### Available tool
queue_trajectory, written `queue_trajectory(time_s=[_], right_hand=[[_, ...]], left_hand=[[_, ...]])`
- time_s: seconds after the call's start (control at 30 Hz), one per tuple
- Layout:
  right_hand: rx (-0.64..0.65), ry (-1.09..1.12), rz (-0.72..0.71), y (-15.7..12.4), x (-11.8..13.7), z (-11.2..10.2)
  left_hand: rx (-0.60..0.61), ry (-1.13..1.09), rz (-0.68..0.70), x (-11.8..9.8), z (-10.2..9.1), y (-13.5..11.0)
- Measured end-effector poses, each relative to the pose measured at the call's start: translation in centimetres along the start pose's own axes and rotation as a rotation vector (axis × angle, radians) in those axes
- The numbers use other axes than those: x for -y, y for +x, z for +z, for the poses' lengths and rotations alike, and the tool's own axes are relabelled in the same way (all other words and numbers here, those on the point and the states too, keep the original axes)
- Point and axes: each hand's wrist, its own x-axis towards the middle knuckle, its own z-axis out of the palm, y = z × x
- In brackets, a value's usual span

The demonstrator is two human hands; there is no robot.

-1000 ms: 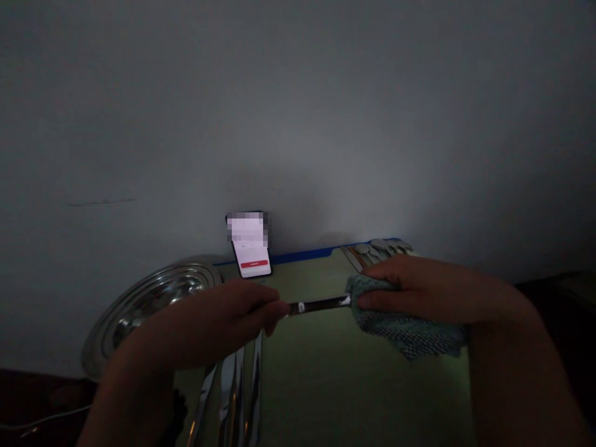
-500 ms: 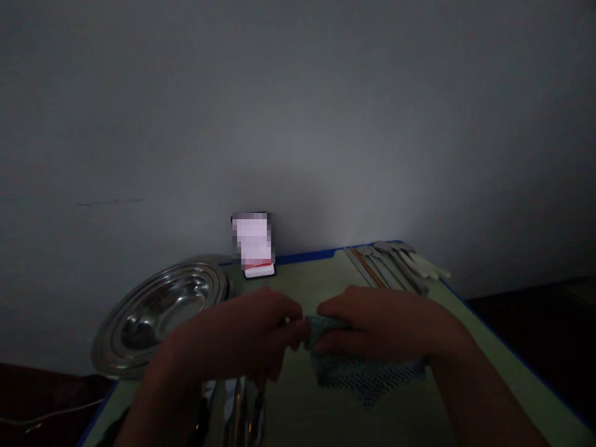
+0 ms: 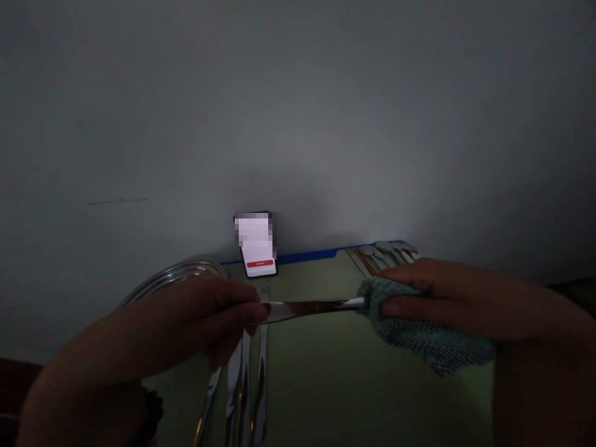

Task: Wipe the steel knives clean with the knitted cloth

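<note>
Between my hands a shiny metal piece of cutlery is held level above the table; both its ends are hidden, so I cannot tell its kind. My left hand pinches its left end. My right hand is closed on a green checked cloth, which wraps the right end. Below my left hand, several table knives lie side by side on the table.
A lit phone leans on the wall at the back of the pale green table. Round metal plates are partly covered by my left arm. Spoons and other cutlery lie at the back right, partly behind my right hand.
My hands have drawn apart, the right one moving right with the cloth and the left one moving left. The metal piece of cutlery now shows between them.
</note>
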Motion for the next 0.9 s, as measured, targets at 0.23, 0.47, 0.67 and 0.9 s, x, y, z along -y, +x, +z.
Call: queue_trajectory(time_s=[0.23, 0.47, 0.67, 0.9], right_hand=[[-0.064, -0.148, 0.001, 0.9, 0.5, 0.5], [-0.023, -0.159, -0.033, 1.4, 0.6, 0.6], [-0.001, -0.189, -0.066, 2.3, 1.5, 1.1], [0.039, -0.21, -0.109, 3.7, 2.4, 2.5]], left_hand=[[0.015, 0.068, -0.118, 0.7, 0.7, 1.2], [0.074, 0.094, -0.13, -1.9, 1.8, 2.1], [0.129, -0.01, -0.23, -2.4, 2.3, 1.9], [0.096, 0.238, -0.074, -3.0, 3.4, 2.6]])
